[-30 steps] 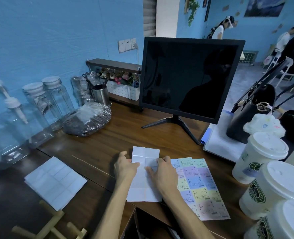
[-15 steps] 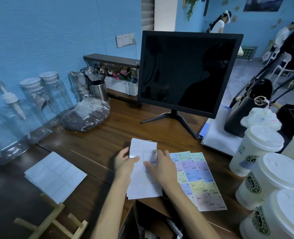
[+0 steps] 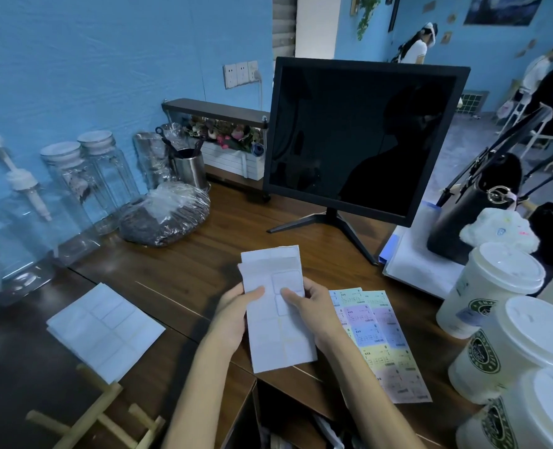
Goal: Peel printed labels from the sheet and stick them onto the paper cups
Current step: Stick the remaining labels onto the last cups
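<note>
Wooden counter (image 3: 178,273): lidded paper cups (image 3: 492,286) right, both hands (image 3: 233,314) gripping white label sheets (image 3: 278,322).

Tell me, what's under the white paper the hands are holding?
Behind the top white sheet sits at least one more white sheet, peeking out above it. The wooden table lies below. Whatever lies directly underneath is hidden. The colourful label sheet lies beside it.

Both hands raised side by side: left hand (image 3: 236,314) and right hand (image 3: 311,306) pinching, thumbs on top.
</note>
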Demonstrator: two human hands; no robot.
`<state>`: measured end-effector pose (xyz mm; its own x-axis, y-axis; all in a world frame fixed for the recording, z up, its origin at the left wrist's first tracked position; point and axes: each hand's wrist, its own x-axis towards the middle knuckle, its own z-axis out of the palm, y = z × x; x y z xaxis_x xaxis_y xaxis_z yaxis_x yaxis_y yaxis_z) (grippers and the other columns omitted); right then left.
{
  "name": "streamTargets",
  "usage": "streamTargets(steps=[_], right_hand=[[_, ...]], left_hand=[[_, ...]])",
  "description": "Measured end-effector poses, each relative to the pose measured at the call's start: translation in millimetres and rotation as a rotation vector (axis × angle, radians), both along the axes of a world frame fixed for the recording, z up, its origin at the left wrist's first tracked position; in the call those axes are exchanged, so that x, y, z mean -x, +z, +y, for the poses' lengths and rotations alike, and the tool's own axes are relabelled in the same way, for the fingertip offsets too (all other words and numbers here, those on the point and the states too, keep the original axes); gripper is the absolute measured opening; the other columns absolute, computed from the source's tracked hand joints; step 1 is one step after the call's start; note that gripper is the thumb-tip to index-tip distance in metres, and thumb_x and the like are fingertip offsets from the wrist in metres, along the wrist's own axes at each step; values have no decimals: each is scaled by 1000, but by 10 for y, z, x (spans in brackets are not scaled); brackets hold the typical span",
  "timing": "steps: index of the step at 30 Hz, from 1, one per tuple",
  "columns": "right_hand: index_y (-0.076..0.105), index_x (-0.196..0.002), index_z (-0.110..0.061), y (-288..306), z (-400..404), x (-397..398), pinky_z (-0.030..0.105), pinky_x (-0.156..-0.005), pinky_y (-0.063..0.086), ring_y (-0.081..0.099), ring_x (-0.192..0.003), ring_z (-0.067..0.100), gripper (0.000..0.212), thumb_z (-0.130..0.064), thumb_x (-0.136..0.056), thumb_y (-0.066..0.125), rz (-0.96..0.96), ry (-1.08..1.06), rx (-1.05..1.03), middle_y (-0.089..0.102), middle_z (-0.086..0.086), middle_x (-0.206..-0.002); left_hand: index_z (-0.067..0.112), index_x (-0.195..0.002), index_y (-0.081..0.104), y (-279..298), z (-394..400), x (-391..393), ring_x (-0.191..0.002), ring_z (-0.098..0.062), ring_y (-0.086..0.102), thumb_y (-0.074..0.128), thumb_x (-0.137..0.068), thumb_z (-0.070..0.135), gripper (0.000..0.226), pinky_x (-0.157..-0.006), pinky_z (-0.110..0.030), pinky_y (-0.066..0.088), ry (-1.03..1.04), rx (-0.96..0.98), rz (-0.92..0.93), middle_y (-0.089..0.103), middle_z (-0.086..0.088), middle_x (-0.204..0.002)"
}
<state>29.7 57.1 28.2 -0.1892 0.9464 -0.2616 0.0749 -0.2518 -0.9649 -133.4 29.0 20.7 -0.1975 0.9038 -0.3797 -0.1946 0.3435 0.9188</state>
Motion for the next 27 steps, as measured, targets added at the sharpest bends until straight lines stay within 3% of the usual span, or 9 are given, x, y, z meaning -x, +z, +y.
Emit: streamTargets(steps=[2, 4, 7, 13, 17, 22, 25, 27], right_hand=[[74, -108, -28, 7, 7, -14, 37, -80, 62, 77, -88, 17, 14, -20, -101, 66, 10, -17, 28, 80, -5, -97], [73, -110, -24, -1, 18, -42, 37, -79, 61, 77, -89, 20, 14, -17, -101, 66, 41, -16, 64, 80, -1, -100], [71, -115, -24, -4, 25, -96, 39, -82, 61, 76, -93, 21, 17, -18, -99, 68, 57, -5, 93, 79, 0, -103], [75, -112, -15, -14, 78, -228, 52, -94, 60, 76, -98, 31, 16, -14, -99, 68, 123, -15, 141, 80, 6, -104], [77, -106, -9, -44, 116, -280, 57, -94, 59, 76, -97, 35, 12, -13, -98, 69, 123, -73, 159, 80, 10, -101], [78, -108, -8, -68, 126, -278, 59, -92, 59, 76, -97, 36, 14, -13, -99, 68, 181, -105, 198, 80, 12, -103], [78, -109, -11, -67, 138, -293, 56, -91, 60, 77, -96, 35, 14, -13, -99, 68, 201, -126, 212, 80, 11, -103], [77, -109, -11, -49, 141, -308, 52, -87, 62, 77, -95, 33, 14, -12, -99, 67, 200, -106, 206, 80, 11, -104]], left_hand=[[27, -117, 72, 39, 10, -27, -106, -27, 72, 68, -94, 49, 32, -99, -51, 55, 3, 19, -67, 77, -4, -111], [25, -113, 73, 105, 23, -36, -103, -25, 71, 61, -97, 53, 34, -90, -43, 55, 50, 32, -149, 78, -4, -106], [22, -118, 73, 112, 47, -7, -104, -25, 69, 61, -98, 49, 36, -79, -37, 51, 64, 61, -209, 76, -8, -112], [18, -120, 74, 61, 73, 29, -111, -24, 70, 67, -98, 31, 27, -84, -37, 55, 42, -10, -200, 77, -4, -115], [20, -120, 72, 41, 111, 53, -112, -20, 69, 75, -93, 24, 27, -81, -33, 55, 136, 9, -235, 78, 1, -113], [15, -117, 74, 78, 96, 6, -111, -26, 68, 71, -95, 32, 28, -89, -41, 55, 163, 59, -445, 80, -4, -104], [18, -118, 74, 63, 97, -18, -113, -30, 68, 69, -96, 36, 29, -90, -46, 56, 167, 64, -431, 78, -6, -111], [24, -119, 72, 41, 103, -39, -114, -29, 68, 68, -97, 39, 28, -90, -47, 56, 178, 44, -299, 75, -6, -118]])
